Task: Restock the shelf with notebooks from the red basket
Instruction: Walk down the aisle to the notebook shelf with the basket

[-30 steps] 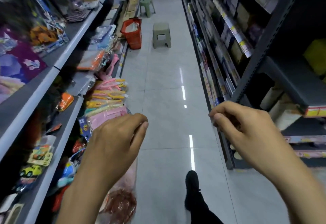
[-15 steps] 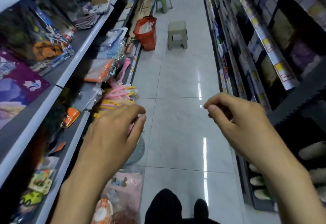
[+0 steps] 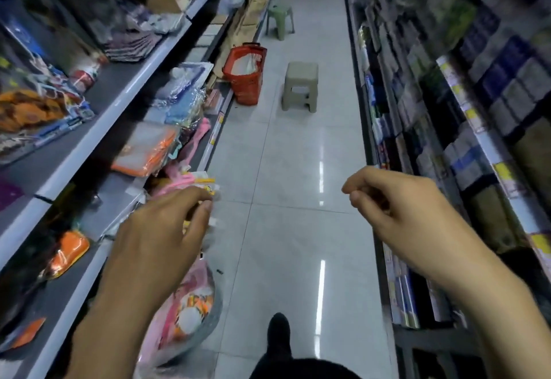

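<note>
The red basket [image 3: 244, 80] stands on the aisle floor ahead, against the left shelving, with pale notebooks [image 3: 246, 65] showing inside it. My left hand [image 3: 161, 235] hangs in front of me at lower left, fingers curled loosely, holding nothing. My right hand [image 3: 396, 214] is at the right at about the same height, fingers also curled in, holding nothing. Both hands are far short of the basket. The left shelf [image 3: 98, 131] beside me carries packaged toys and stationery.
A beige plastic stool [image 3: 300, 85] stands in mid-aisle just right of the basket, and a green stool [image 3: 279, 21] sits farther back. Packed shelves line both sides. A bagged item [image 3: 190, 313] bulges into the aisle at lower left. My dark shoe [image 3: 278, 334] is on the tile floor.
The view has advanced down the aisle: the red basket and beige stool are nearer and larger. Both hands kept their curled pose in front of me.
</note>
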Demonstrator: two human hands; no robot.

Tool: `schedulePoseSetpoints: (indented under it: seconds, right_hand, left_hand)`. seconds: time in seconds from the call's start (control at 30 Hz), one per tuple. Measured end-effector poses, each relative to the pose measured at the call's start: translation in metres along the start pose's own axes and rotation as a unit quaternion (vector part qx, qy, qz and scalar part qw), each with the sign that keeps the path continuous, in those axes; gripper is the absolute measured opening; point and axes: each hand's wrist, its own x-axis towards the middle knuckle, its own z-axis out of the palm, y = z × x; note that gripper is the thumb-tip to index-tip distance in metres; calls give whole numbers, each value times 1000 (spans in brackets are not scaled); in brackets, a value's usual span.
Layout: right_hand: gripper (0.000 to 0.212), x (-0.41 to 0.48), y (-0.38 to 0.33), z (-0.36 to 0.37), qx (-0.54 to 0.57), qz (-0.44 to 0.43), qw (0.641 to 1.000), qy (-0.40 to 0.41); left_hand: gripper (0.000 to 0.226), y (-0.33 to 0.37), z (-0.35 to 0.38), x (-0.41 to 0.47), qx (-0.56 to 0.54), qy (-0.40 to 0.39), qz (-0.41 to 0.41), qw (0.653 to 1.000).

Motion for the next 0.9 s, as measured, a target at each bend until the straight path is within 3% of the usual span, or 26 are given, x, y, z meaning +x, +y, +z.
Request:
schedulePoseSetpoints:
  seconds: [0.43,0.9]
  right_hand:
    - [14,217,70,-27,43,58,997,37]
    - [14,467,204,-112,95,60,990,88]
  left_hand:
    - [9,16,86,265,-32,-31,112,993]
    - [18,113,190,531,12,-40,118,992]
